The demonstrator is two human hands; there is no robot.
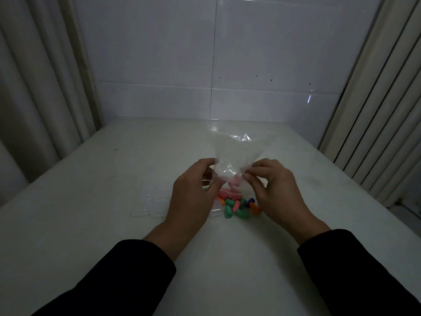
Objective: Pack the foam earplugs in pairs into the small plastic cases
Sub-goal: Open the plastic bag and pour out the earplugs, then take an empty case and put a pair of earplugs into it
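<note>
A clear plastic bag (234, 151) is held up over the white table (91, 201), mouth downward. My left hand (193, 195) pinches its left lower edge and my right hand (273, 190) pinches its right lower edge. A pink earplug (235, 180) sits in the bag's mouth between my fingers. Below it lies a pile of several foam earplugs (237, 206) in green, pink, orange and purple. Several small clear plastic cases (152, 201) lie on the table to the left of my left hand, faint against the surface.
White wall panels (205, 65) close off the back of the table. Pale curtains hang at the left (34, 87) and at the right (387, 99). The table's right edge runs diagonally near the right curtain.
</note>
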